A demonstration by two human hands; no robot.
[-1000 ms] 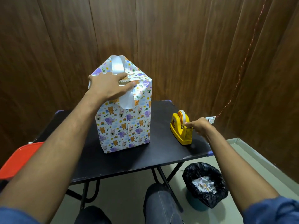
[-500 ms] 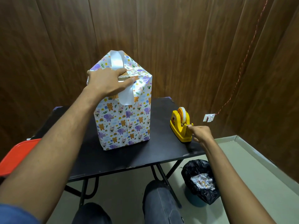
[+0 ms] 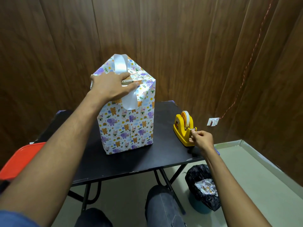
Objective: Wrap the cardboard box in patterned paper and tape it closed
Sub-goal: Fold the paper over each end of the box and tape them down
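Note:
A tall box wrapped in white paper printed with cartoon animals (image 3: 126, 126) stands upright on the black table (image 3: 164, 154). White flaps of the paper's plain side fold over its top, and a strip of brown cardboard shows between them. My left hand (image 3: 111, 86) lies flat on that top, fingers stretched out, pressing the flaps down. To the right sits a yellow tape dispenser (image 3: 184, 128) with a roll of tape. My right hand (image 3: 200, 140) is at the dispenser's cutter end, thumb and forefinger pinching the tape end there.
A black-lined bin (image 3: 205, 185) with crumpled patterned paper stands on the floor under the table's right corner. An orange-red chair seat (image 3: 21, 159) is at the left edge. Brown wood panels close in behind, with a red string (image 3: 246, 66) leading to a wall socket. My knees are below the table.
My right hand shifted from the dispenser's side to its cutter end and now pinches the tape end. My left hand stayed pressed on the box top. The camera view shifted slightly.

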